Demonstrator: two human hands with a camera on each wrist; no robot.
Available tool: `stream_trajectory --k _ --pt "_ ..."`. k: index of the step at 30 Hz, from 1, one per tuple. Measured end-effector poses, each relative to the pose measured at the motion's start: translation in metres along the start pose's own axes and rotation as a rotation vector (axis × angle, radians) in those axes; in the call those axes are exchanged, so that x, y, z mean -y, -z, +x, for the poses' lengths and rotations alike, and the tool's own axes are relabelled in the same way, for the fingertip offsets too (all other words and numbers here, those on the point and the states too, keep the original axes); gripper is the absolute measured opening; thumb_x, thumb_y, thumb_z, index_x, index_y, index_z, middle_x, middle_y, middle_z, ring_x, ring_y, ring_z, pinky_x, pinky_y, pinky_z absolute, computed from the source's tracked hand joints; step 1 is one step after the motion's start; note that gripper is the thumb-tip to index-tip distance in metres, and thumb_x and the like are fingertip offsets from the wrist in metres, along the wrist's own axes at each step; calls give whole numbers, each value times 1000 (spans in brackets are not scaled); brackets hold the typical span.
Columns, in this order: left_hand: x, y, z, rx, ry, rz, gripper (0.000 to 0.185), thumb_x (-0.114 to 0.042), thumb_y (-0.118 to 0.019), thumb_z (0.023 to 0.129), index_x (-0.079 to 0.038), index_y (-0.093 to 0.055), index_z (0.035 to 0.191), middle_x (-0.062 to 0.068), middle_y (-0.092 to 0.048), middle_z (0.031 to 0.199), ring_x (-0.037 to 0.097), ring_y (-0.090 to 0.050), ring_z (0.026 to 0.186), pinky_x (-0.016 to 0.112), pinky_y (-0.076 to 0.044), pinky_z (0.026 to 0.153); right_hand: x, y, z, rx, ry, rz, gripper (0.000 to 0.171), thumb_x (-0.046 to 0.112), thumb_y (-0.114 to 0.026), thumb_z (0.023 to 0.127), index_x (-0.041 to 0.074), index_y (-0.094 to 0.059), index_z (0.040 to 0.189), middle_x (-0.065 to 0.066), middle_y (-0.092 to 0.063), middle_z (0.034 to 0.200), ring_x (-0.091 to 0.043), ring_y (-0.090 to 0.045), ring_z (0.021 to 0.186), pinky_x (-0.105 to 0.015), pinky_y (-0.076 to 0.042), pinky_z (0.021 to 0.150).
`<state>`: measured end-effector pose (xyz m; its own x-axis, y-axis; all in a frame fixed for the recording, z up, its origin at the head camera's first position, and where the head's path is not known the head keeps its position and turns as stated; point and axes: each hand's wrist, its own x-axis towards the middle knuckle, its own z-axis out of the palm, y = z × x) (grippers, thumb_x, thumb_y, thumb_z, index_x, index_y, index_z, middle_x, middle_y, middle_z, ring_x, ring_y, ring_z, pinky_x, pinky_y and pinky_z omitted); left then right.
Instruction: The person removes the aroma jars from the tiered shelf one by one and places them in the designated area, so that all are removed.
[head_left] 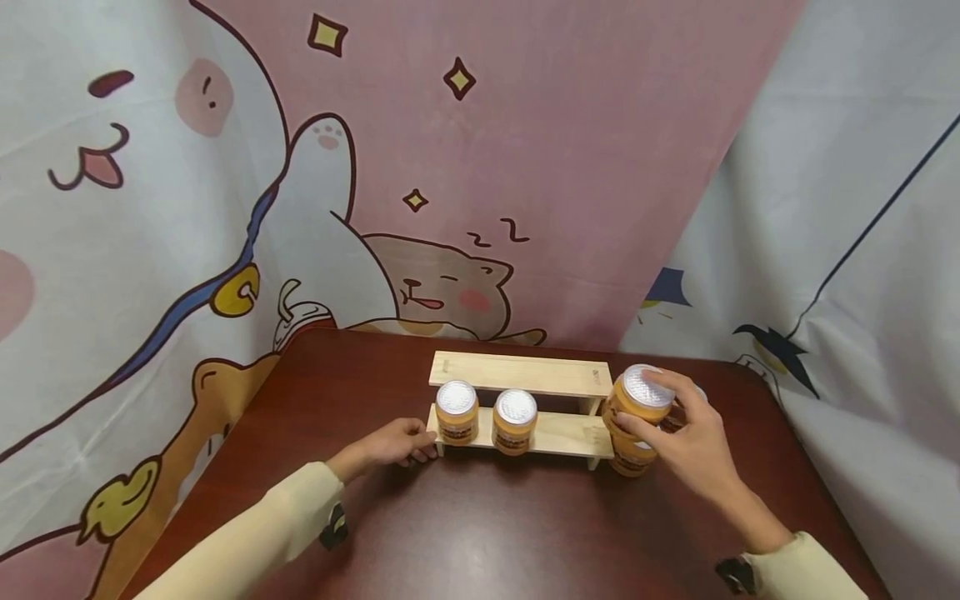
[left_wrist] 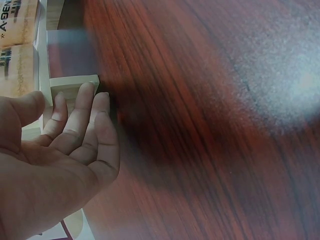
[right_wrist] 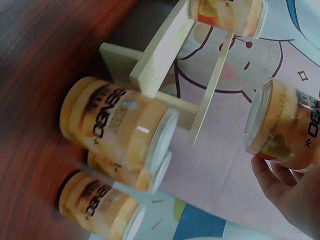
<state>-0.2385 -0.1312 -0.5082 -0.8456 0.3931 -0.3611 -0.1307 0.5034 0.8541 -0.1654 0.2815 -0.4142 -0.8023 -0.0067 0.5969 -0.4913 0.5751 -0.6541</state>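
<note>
My right hand [head_left: 693, 437] grips an orange-labelled jar [right_wrist: 285, 125] with a silvery-white lid, raised at the right end of a two-tier wooden rack [head_left: 562, 431]. Beneath it, several similar jars stand on the table, among them a front jar [right_wrist: 115, 125] and a lower jar [right_wrist: 100, 207]; the head view mostly hides them behind the hand. Two jars sit on the rack's lower step, a left jar [head_left: 457, 412] and a middle jar [head_left: 514, 422]. My left hand [head_left: 397, 442] holds the left end of that step, thumb above and fingers against the leg.
The rack's upper step [head_left: 521, 373] bears no jars. The dark red wooden table [head_left: 480, 525] reaches back to a printed cartoon cloth [head_left: 570, 208], which also hangs along both sides.
</note>
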Motion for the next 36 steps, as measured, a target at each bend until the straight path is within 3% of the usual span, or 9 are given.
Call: stream_trajectory --k 9,16,36 --pt "0 1 0 5 -7 -20 29 -24 -53 104 4 -58 99 22 -73 102 28 -69 90 35 -52 68 -10 23 -6 -24 -64 -66 72 -6 -88 69 9 -59 134 22 -55 124 7 -58 95 -6 -47 73" --pt "-1 1 -1 6 -3 -9 29 -25 -53 104 4 -58 100 22 -73 104 30 -69 93 37 -53 71 -16 40 -8 -74 -68 -127 73 -5 -89 67 9 -61 133 25 -55 123 8 -55 100 -2 -41 80" --pt "-1 2 -1 6 -3 -2 29 -25 -54 104 3 -58 98 21 -73 103 29 -70 92 35 -52 70 -29 64 -24 -98 -208 -185 72 1 -90 70 10 -59 134 28 -52 117 12 -56 86 -3 -43 70"
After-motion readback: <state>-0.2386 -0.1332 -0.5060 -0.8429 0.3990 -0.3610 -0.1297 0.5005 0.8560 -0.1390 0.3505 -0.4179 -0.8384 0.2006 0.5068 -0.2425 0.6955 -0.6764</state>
